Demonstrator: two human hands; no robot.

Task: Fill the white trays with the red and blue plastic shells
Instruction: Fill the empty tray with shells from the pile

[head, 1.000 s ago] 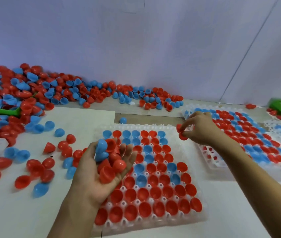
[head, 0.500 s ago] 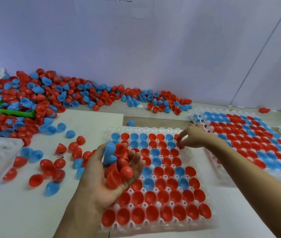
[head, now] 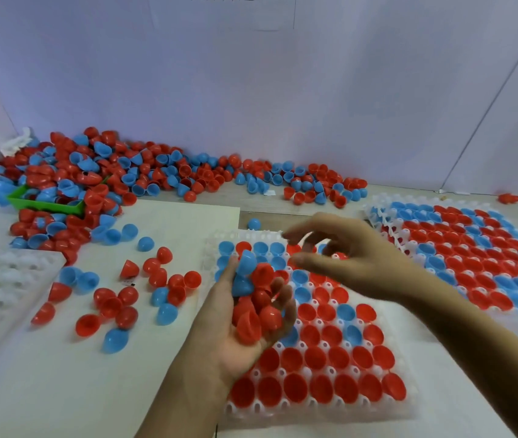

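Since each shell is a thin, hollow plastic cup, it should weigh almost nothing, feel stiff yet smooth enough to slip, and be best taken by its rim between thumb and fingertip, dome down into a pocket. At lower centre of the frame the left hand (head: 235, 327) is cupped palm-up, grasping a handful of red and blue shells (head: 256, 298) over the near white tray (head: 314, 409), whose visible pockets are nearly all filled. Over the tray's far rows the right hand (head: 349, 260) hovers with fingers spread and loosely curled, apparently empty, though blur makes that uncertain. More loose shells (head: 118, 298) lie scattered at left centre, a big heap (head: 99, 175) sits at upper left, and a filled tray (head: 472, 254) lies at right.
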